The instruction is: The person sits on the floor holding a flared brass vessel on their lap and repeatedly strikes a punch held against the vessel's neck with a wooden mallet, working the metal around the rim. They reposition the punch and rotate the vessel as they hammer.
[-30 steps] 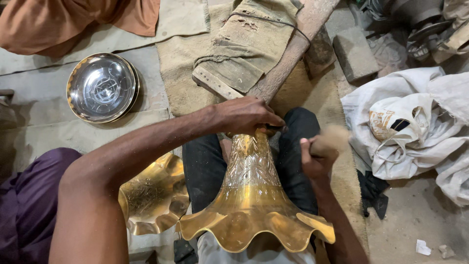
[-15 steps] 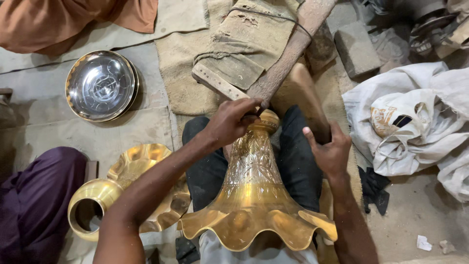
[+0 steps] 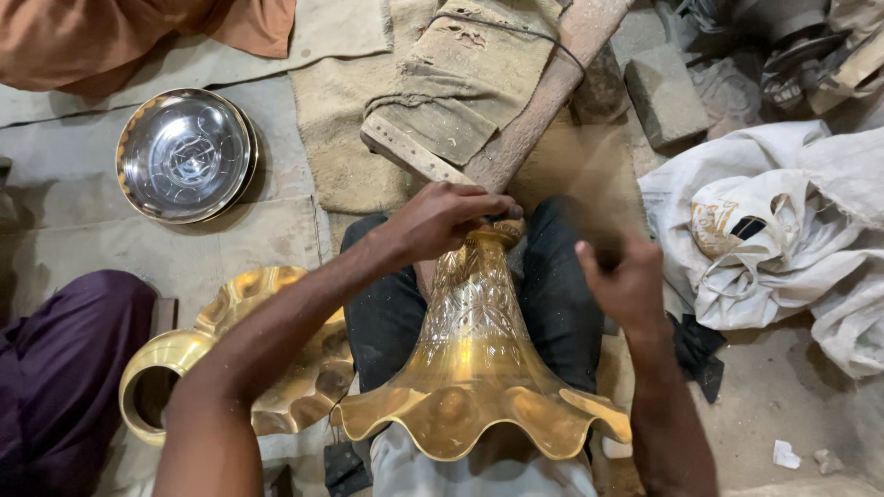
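Observation:
A brass flared piece [image 3: 474, 368], trumpet-shaped with a wavy rim and an engraved neck, stands between my knees with its wide end toward me. My left hand [image 3: 442, 221] grips its narrow top end, where it meets a slanting wooden beam [image 3: 543, 92]. My right hand [image 3: 626, 285] is raised just right of the neck, clear of the brass. Its fingers are curled around a brown tool [image 3: 589, 184] that is smeared by motion, so its shape is unclear.
A second wavy brass piece [image 3: 267, 368] lies by my left knee. A steel plate [image 3: 184, 152] sits far left on the floor cloth. Folded sacking [image 3: 460, 83], a stone block [image 3: 665, 92], white bags [image 3: 783, 221], purple fabric [image 3: 55, 368] and orange fabric [image 3: 138, 37] surround me.
My right hand has kept moving beside the neck, opening half a second ago and now curled and blurred. My left forearm shifted, uncovering the second brass piece.

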